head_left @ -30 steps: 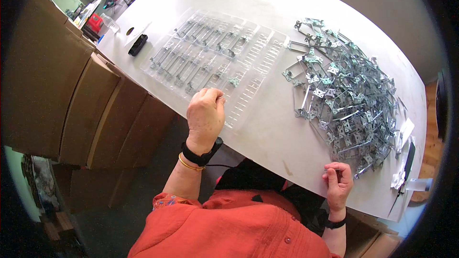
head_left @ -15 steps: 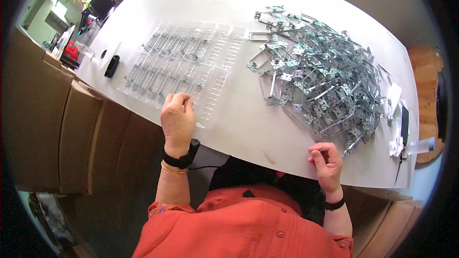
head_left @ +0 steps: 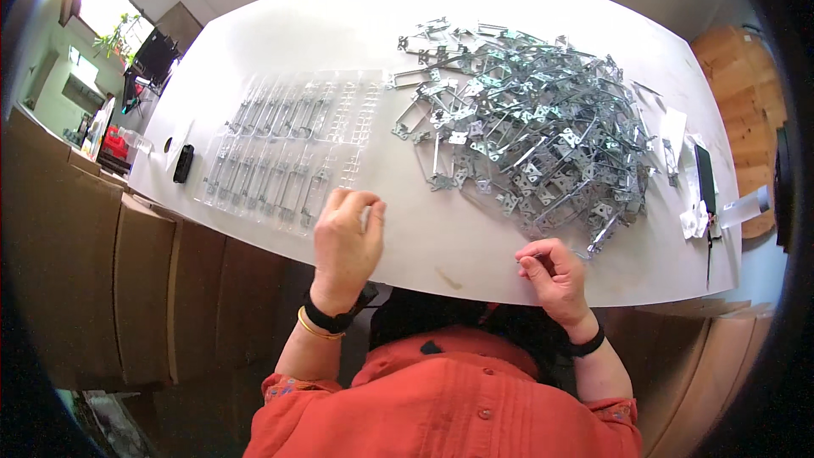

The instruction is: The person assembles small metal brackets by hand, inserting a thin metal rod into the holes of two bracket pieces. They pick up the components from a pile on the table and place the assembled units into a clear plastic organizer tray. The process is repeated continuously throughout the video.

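Observation:
My left hand (head_left: 348, 236) hovers over the near right corner of a clear plastic tray (head_left: 350, 131), fingers curled in toward the thumb. Whether anything is between them is hidden. Rows of metal brackets (head_left: 270, 182) with slim bars lie in the tray's left and middle slots. By the table's front edge, my right hand (head_left: 555, 282) is closed, thumb against the bent fingers. A small dark bit shows at its fingertips, too small to name. Just beyond this hand spreads a large heap of loose metal brackets (head_left: 543, 136), tangled together.
The white table (head_left: 280, 30) has a curved far edge. A small black object (head_left: 183, 164) lies left of the tray. On the right are white paper scraps (head_left: 672, 129), a black strip-like tool (head_left: 705, 178) and a clear tube (head_left: 744, 207). Cardboard boxes (head_left: 140, 288) stand at the left.
My left hand has left the brackets in the tray and moved right, toward the tray's near corner. My right hand stays closed near the front edge. The whole view has shifted slightly.

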Available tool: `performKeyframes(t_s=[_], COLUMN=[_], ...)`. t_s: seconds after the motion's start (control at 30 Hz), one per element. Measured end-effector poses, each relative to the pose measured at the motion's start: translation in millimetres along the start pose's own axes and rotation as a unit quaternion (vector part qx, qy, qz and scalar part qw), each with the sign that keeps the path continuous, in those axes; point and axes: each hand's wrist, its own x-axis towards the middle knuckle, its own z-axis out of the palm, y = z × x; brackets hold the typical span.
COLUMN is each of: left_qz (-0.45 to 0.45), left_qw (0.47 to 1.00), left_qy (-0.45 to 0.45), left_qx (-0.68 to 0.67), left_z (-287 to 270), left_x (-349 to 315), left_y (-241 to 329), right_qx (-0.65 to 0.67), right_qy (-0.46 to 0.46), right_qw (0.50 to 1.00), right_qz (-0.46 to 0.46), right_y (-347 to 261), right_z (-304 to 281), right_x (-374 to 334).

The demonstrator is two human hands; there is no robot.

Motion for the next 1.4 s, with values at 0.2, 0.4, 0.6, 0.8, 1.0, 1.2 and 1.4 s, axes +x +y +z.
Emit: performKeyframes(t_s=[0.2,0.4,0.6,0.8,1.0,1.2,1.4], left_qz=[0.059,0.056,0.024,0.016,-0.021,-0.043,-0.087], left_qw=[0.992,0.984,0.989,0.99,0.995,0.994,0.982], left_qy=[-0.1,-0.1,-0.131,-0.139,-0.095,-0.042,-0.021], left_qx=[-0.038,-0.138,-0.06,-0.007,-0.037,-0.088,-0.164], left_z=[22.7,70.5,109.6,122.5,123.8,119.5,111.5], left_x=[15.1,70.3,112.9,123.1,123.6,127.0,123.6], left_y=[49.6,50.3,32.0,23.6,29.1,28.4,37.9], right_qx=[-0.025,-0.011,-0.029,-0.04,-0.048,-0.072,-0.06], right_qy=[-0.011,-0.011,-0.008,-0.026,-0.027,-0.022,-0.018], right_qw=[0.999,1.0,0.999,0.999,0.998,0.996,0.998], right_qz=[-0.017,-0.02,-0.036,-0.021,-0.026,-0.038,-0.031], right_y=[2.9,12.7,10.3,0.8,1.4,-0.9,-2.0], right_z=[-1.5,-2.2,-1.9,-4.7,-6.4,-4.6,-2.9], right_x=[0.8,-1.3,-0.8,-0.4,-0.1,0.7,-0.1])
